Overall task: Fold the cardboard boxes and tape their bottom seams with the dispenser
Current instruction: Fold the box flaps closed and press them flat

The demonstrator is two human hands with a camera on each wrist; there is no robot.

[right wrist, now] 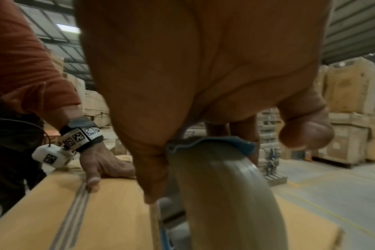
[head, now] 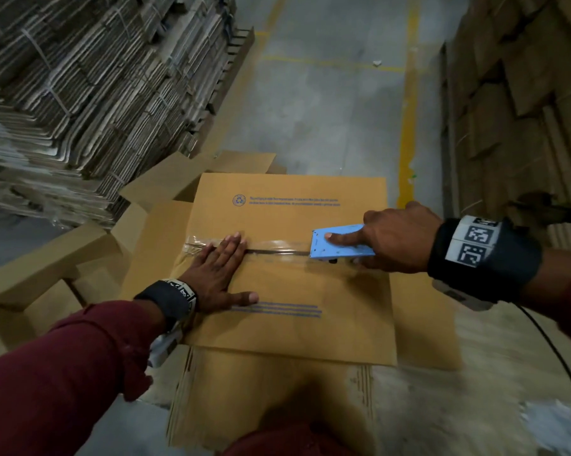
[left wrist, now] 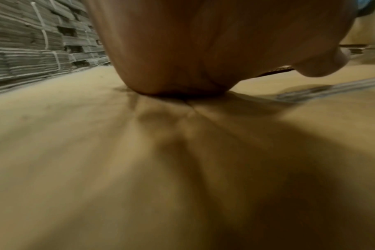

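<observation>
Stacks (head: 80,93) of flattened corrugated board, tied with white straps, rise beyond the left hand; brown cartons (head: 514,93) are piled beyond the right one. The grey concrete floor (head: 327,103) carries yellow painted lines. The box (head: 294,291) under both hands is smooth tan cardboard, its two flat flaps meeting in a dark seam. Blue print on the far flap shows a recycling symbol and two lines too small to read; three blue stripes run on the near flap by the left thumb. Clear glossy tape (head: 277,246) covers the seam between the hands. The dispenser (head: 341,243), a flat pale blue plate with a roll of clear tape (right wrist: 220,194) under it, sits on the seam. The right hand (head: 392,238) grips it, index finger stretched along its top. The left hand (head: 218,271) lies flat, fingers straight and together on the tape, thumb spread.
</observation>
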